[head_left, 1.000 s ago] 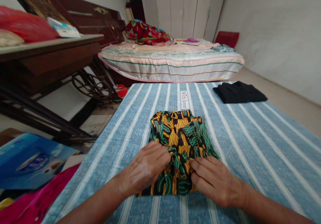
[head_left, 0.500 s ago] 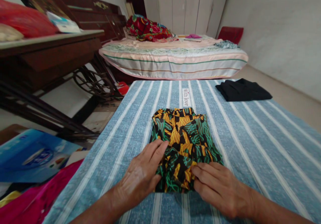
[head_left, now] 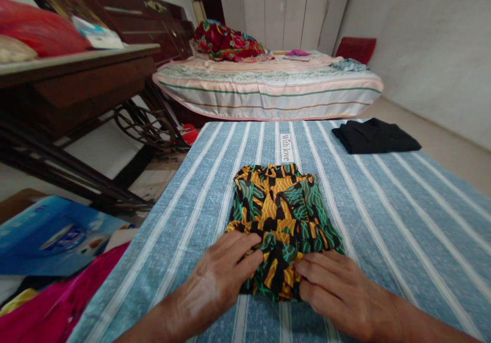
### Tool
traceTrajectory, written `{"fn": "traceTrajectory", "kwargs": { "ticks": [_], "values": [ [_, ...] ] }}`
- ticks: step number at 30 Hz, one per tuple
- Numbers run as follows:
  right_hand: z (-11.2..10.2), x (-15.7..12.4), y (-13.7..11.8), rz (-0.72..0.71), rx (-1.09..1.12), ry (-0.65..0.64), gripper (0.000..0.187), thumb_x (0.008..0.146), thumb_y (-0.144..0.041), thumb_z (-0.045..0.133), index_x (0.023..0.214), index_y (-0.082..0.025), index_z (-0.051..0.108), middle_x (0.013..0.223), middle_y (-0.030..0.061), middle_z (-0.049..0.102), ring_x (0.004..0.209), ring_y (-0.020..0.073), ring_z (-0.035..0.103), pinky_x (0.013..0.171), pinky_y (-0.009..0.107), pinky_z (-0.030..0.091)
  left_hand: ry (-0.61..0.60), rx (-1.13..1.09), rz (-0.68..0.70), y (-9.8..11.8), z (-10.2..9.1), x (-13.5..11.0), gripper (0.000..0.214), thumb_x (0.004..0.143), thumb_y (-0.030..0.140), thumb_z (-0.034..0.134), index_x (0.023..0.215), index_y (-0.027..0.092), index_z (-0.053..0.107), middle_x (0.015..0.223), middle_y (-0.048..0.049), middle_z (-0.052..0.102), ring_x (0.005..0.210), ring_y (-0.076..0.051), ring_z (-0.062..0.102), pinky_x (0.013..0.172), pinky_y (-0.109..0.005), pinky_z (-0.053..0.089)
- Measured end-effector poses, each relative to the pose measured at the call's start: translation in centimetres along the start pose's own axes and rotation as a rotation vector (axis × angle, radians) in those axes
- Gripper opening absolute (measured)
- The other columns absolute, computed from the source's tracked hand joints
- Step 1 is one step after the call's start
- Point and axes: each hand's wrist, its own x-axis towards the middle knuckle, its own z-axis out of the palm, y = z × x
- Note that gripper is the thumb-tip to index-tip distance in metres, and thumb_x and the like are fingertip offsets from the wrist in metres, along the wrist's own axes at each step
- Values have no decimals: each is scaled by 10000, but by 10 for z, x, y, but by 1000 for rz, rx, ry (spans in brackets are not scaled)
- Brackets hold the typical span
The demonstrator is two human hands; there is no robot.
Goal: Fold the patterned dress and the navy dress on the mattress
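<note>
A folded garment [head_left: 282,215] printed in orange, green and black lies on the blue striped sheet [head_left: 383,220] in front of me. My left hand [head_left: 220,276] grips its near left edge, fingers curled over bunched cloth. My right hand [head_left: 337,289] rests on its near right edge, with the fingertips tucked into the fold. The near end of the garment is bunched up between both hands.
A folded black garment [head_left: 376,136] lies at the sheet's far right. A mattress [head_left: 268,84] with a floral bundle [head_left: 226,42] lies beyond. A dark wooden treadle table [head_left: 76,87] stands on the left, with pink cloth [head_left: 61,302] and a blue package [head_left: 53,235] beneath.
Both hands have drawn the garment's near end back towards me and bunched it up. The left fingers, flat half a second ago, have curled over the cloth.
</note>
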Motion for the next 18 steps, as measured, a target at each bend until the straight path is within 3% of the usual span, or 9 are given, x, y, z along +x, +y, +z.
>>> {"fn": "traceTrajectory", "kwargs": {
  "ticks": [10,12,14,18],
  "values": [
    [12,-4,4,77,84,13,232,909,-81,356,988,-132,569,926,84,638,770,145,563,684,278,457,-26,91,-40,0,-2,-11,466,828,40,419,1256,212,483,1273,-115,504,1130,-226,496,910,-412,477],
    [9,2,6,114,99,-75,262,900,-87,371,1098,-135,536,839,59,623,706,145,534,639,282,439,20,105,-71,0,-2,-8,446,819,38,416,1243,162,477,1248,-128,526,1144,-225,493,924,-394,472],
    [2,10,8,153,115,-240,331,879,-120,428,1203,-158,483,802,35,605,694,154,519,628,293,429,69,106,-105,1,-1,-7,442,799,29,410,1227,124,465,1208,-137,554,1141,-220,499,930,-379,466],
    [-14,26,12,205,162,-469,427,808,-337,605,1203,-218,495,898,35,613,794,186,545,695,329,439,132,115,-190,8,5,-13,470,762,49,427,1228,103,436,1178,-148,567,1114,-236,513,922,-407,453]
  ]
}}
